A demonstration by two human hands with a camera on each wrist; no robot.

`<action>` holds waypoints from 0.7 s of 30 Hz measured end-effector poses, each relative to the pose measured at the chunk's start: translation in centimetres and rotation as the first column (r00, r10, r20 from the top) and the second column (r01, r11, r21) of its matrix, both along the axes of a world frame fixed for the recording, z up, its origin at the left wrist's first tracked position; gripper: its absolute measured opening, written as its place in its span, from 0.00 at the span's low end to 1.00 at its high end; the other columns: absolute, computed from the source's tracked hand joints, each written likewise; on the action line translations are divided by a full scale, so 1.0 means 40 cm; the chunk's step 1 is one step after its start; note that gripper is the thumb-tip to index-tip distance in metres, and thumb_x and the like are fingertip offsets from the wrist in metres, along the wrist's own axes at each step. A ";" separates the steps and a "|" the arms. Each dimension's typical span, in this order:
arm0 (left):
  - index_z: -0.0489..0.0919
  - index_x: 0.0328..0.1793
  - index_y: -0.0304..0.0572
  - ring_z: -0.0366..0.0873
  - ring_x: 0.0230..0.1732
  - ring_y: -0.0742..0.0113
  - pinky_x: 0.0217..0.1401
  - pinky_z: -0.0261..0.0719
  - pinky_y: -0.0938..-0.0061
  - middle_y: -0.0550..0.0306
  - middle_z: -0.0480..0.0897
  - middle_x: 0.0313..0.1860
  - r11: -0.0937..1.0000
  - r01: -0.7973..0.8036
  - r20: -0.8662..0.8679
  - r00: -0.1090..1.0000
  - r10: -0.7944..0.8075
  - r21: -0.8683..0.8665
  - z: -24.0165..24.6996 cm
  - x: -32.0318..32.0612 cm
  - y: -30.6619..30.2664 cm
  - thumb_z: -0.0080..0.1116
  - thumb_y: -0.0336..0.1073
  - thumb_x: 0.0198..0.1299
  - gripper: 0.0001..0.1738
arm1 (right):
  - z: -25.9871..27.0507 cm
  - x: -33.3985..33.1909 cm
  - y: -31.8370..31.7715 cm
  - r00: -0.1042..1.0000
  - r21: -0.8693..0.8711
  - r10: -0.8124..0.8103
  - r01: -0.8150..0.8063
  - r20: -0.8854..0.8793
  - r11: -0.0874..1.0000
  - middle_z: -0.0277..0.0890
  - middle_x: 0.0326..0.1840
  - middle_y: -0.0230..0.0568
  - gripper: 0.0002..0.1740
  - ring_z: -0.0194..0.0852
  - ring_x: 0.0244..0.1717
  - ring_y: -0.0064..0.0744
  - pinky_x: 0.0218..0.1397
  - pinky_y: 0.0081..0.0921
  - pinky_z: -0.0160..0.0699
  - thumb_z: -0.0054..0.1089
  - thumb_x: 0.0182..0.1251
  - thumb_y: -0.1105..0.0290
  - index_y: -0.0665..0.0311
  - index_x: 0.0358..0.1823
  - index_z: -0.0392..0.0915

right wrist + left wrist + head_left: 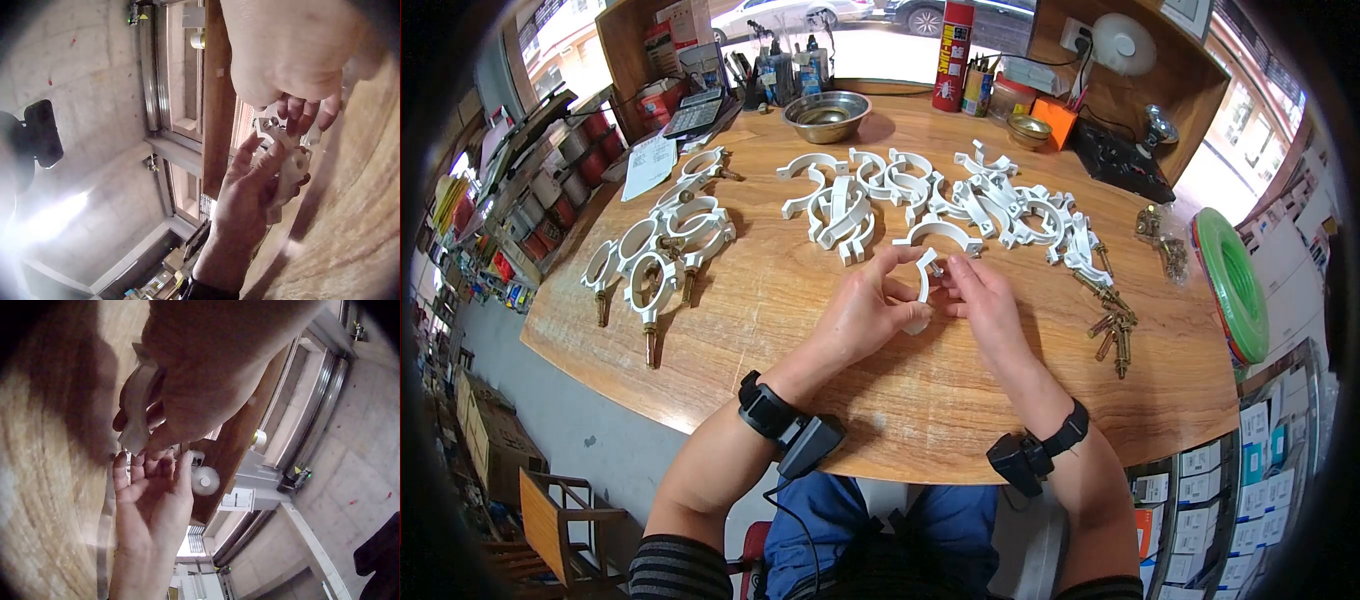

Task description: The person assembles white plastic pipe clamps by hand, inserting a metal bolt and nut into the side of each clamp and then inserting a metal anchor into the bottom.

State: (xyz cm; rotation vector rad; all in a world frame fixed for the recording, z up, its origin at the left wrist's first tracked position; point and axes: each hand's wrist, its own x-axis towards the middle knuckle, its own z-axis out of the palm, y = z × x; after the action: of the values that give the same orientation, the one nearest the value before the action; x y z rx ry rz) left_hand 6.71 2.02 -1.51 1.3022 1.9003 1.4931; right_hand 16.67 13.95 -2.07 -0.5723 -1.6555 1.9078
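Note:
A white curved clamp half [923,283] is gripped by my left hand [865,310], fingers and thumb curled round it. In the left wrist view the curved clamp piece [139,400] shows beside the left hand [206,369]. A small metal part [273,123] sits at the clamp's end in the right wrist view. My right hand [990,305] has its fingertips bent close to that end; whether they pinch the metal part is hidden. Just beyond the hands lies another white half ring [945,232].
White clamp pieces [840,212] are heaped behind the hands. Assembled rings with bolts [650,285] lie at the left, loose brass-coloured bolts [1122,340] at the right. A metal bowl [827,118] stands at the back; green coiled hose [1230,285] is beyond the right edge.

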 end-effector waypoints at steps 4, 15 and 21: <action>0.65 0.56 0.39 0.79 0.29 0.69 0.30 0.74 0.77 0.51 0.80 0.26 1.000 -0.001 0.007 1.000 0.001 -0.022 0.001 0.000 0.000 0.62 0.28 0.45 0.29 | -0.031 -0.006 0.012 0.996 0.124 0.080 -0.084 0.037 0.989 0.75 0.28 0.36 0.11 0.68 0.27 0.16 0.30 0.15 0.66 0.50 0.62 0.67 0.70 0.36 0.71; 0.66 0.55 0.39 0.79 0.29 0.68 0.32 0.74 0.76 0.51 0.80 0.27 1.000 -0.008 -0.019 1.000 0.008 -0.010 0.005 -0.001 -0.003 0.62 0.29 0.45 0.28 | 0.000 0.004 -0.003 0.994 -0.048 0.073 -0.069 0.084 0.996 0.74 0.32 0.34 0.20 0.70 0.31 0.20 0.31 0.17 0.68 0.42 0.66 0.55 0.67 0.40 0.72; 0.66 0.55 0.39 0.79 0.29 0.68 0.32 0.74 0.76 0.51 0.80 0.27 1.000 -0.011 0.005 1.000 0.011 -0.018 0.007 0.001 -0.004 0.62 0.30 0.45 0.28 | -0.032 -0.003 0.012 0.992 0.003 0.113 -0.114 0.051 0.994 0.74 0.32 0.35 0.20 0.69 0.30 0.19 0.31 0.16 0.67 0.43 0.65 0.56 0.67 0.40 0.72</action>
State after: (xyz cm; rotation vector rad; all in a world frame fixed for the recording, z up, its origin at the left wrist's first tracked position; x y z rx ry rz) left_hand 6.74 1.88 -1.23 1.2802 1.9163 1.4802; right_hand 16.54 14.44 -3.37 -0.5388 -1.7598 1.9825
